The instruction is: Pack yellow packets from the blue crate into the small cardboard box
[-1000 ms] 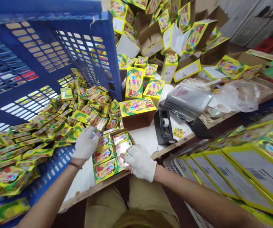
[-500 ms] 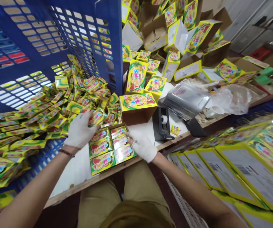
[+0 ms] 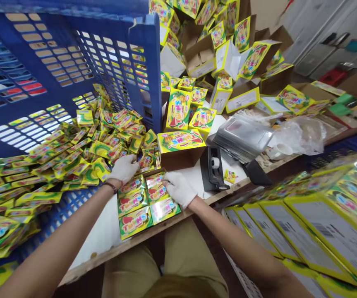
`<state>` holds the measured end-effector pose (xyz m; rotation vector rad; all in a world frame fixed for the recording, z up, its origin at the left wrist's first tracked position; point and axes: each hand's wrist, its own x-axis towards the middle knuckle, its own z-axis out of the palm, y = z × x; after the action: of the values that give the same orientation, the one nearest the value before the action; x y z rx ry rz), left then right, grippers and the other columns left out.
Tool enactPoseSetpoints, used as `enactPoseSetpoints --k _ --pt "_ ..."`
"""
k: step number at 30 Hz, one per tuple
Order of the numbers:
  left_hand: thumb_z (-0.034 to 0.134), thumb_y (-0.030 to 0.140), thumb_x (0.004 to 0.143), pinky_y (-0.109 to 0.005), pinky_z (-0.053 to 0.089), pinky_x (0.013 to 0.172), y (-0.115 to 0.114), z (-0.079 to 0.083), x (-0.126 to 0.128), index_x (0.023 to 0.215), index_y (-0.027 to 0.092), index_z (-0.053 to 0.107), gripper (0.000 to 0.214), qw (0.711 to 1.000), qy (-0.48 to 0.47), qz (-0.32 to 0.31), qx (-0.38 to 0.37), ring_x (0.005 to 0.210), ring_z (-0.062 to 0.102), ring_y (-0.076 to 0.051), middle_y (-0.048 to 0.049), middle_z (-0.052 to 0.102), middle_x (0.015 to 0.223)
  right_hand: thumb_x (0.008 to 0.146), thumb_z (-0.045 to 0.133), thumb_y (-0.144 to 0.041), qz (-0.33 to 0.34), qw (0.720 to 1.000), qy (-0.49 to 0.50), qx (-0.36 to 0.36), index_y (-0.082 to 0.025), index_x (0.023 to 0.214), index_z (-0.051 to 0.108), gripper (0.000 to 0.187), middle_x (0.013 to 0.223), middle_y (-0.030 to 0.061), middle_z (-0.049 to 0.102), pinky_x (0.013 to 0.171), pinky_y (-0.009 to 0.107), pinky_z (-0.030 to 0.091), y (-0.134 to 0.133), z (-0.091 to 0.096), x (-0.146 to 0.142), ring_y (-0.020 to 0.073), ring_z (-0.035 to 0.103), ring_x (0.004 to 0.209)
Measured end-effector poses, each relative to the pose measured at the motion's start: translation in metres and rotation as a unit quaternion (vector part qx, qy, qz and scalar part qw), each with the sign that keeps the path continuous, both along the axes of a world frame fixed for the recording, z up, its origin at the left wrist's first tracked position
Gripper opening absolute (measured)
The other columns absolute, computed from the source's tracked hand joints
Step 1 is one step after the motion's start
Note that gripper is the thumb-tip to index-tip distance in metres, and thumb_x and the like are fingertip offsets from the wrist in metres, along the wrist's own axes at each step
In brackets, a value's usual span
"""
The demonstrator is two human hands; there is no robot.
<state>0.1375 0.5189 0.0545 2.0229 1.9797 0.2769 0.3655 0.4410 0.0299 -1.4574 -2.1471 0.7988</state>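
An open brown carton (image 3: 144, 203) lies on the white table in front of me, packed with rows of yellow-green candy sachets. My left hand (image 3: 123, 168), in a white glove, rests curled on the loose sachets (image 3: 104, 140) at the carton's far left corner, and I cannot make out what its fingers hold. My right hand (image 3: 180, 188), also gloved, sits at the carton's far right edge with fingers bent onto the sachets inside. A closed yellow box (image 3: 180, 147) stands just beyond.
A tipped blue plastic crate (image 3: 57, 62) spills sachets on the left. A black tape dispenser (image 3: 213, 167) and a stack of clear plastic trays (image 3: 243, 136) lie to the right. Yellow boxes (image 3: 221, 54) pile up behind. Flat cartons (image 3: 321, 223) fill the right side.
My left hand has shifted right and forward to the carton's far corner. My right hand has moved slightly left along the carton's far edge. The camera has tilted a little.
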Motion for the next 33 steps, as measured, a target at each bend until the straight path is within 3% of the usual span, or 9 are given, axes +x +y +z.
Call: enactPoseSetpoints --k 3,6,9,15,20,22,25,28,33 --pt "0.057 0.04 0.074 -0.03 0.041 0.067 0.024 -0.013 0.009 0.082 0.02 0.064 0.022 1.0 -0.012 0.01 -0.023 0.079 0.062 -0.023 -0.0059 0.068 0.082 0.088 0.056 -0.022 0.048 0.99 -0.117 0.063 -0.02 0.084 0.071 0.015 0.095 0.0056 0.066 0.075 0.03 0.037 -0.002 -0.008 -0.004 0.0196 0.054 0.087" --pt "0.058 0.035 0.071 -0.029 0.041 0.067 0.031 -0.021 0.013 0.088 0.021 0.064 0.023 0.999 -0.023 0.021 -0.039 0.081 0.062 -0.022 -0.0059 0.069 0.087 0.09 0.058 -0.027 0.073 0.983 -0.156 0.061 -0.022 0.084 0.072 0.016 0.097 0.004 0.066 0.075 0.032 0.036 0.001 -0.011 -0.003 0.0195 0.053 0.086" --pt "0.059 0.037 0.072 -0.029 0.041 0.065 0.027 -0.022 0.008 0.083 0.021 0.063 0.02 0.998 -0.035 0.014 -0.046 0.076 0.061 -0.021 -0.0043 0.068 0.082 0.091 0.058 -0.03 0.079 0.989 -0.115 0.056 -0.022 0.084 0.071 0.017 0.091 0.0031 0.066 0.076 0.03 0.038 0.005 -0.009 0.0 0.0184 0.054 0.084" --pt "0.061 0.023 0.069 -0.027 0.044 0.067 0.018 -0.023 0.006 0.089 0.021 0.062 0.02 0.997 -0.074 0.004 -0.017 0.077 0.062 -0.019 -0.0022 0.068 0.083 0.087 0.055 -0.016 -0.034 0.99 0.077 0.111 -0.02 0.103 0.066 0.02 0.102 0.0058 0.066 0.089 0.032 0.045 0.011 -0.003 0.003 0.0203 0.059 0.098" --pt "0.049 0.029 0.082 -0.03 0.048 0.079 0.004 -0.001 0.007 0.101 0.019 0.06 0.024 0.99 -0.12 0.026 0.074 0.09 0.063 -0.02 -0.006 0.069 0.099 0.087 0.051 -0.018 -0.062 0.97 0.2 0.123 -0.02 0.104 0.062 0.02 0.104 0.006 0.065 0.092 0.033 0.048 0.011 0.008 0.006 0.0188 0.061 0.098" --pt "0.051 0.033 0.083 -0.027 0.049 0.079 -0.011 0.01 0.006 0.101 0.02 0.061 0.024 0.986 -0.148 -0.01 0.081 0.087 0.063 -0.018 -0.0035 0.07 0.097 0.085 0.056 -0.022 -0.092 0.964 0.232 0.092 -0.02 0.107 0.059 0.022 0.107 0.006 0.064 0.085 0.032 0.049 0.012 0.013 0.006 0.0162 0.061 0.085" --pt "0.053 0.035 0.083 -0.026 0.049 0.074 -0.035 0.018 0.012 0.094 0.02 0.063 0.021 0.976 -0.171 -0.114 0.07 0.08 0.062 -0.016 -0.0006 0.069 0.088 0.077 0.066 -0.028 -0.105 0.956 0.274 0.01 -0.02 0.114 0.052 0.04 0.104 0.0037 0.063 0.068 0.028 0.048 0.017 0.011 0.003 0.0101 0.051 0.062" --pt "0.049 0.03 0.083 -0.027 0.048 0.072 -0.046 0.014 0.023 0.087 0.02 0.063 0.017 0.97 -0.14 -0.185 0.068 0.078 0.061 -0.016 0.0002 0.069 0.084 0.078 0.061 -0.025 -0.086 0.953 0.29 -0.001 -0.021 0.116 0.05 0.04 0.084 -0.0028 0.056 0.064 0.025 0.045 0.022 0.0 -0.003 0.0106 0.049 0.062" --pt "0.045 0.021 0.08 -0.032 0.045 0.073 -0.046 -0.004 0.027 0.082 0.019 0.063 0.018 0.977 -0.086 -0.163 0.108 0.078 0.059 -0.02 -0.0043 0.066 0.082 0.083 0.054 -0.022 -0.103 0.969 0.225 0.026 -0.022 0.104 0.057 0.021 0.082 -0.0023 0.056 0.073 0.027 0.045 0.025 -0.016 -0.011 0.0145 0.053 0.075"
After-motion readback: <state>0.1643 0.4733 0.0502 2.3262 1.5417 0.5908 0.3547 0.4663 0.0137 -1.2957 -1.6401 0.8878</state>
